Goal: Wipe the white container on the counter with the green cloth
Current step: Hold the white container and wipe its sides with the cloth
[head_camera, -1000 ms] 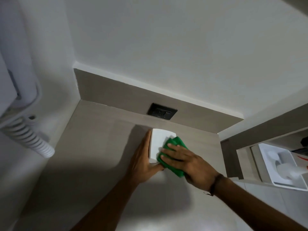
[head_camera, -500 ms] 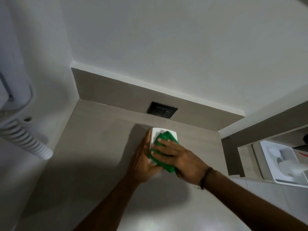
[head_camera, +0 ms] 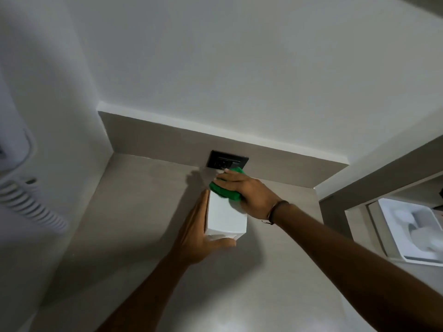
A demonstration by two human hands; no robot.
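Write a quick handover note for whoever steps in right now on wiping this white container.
Left hand: braces the white container at its left side, thumb across the near edge.
Right hand: presses the green cloth on the container's far end, near the black wall outlet.
The container sits on the counter.
Done: wiping is underway; how much is already wiped cannot be told.
Left: probably the near part of the top and the sides.
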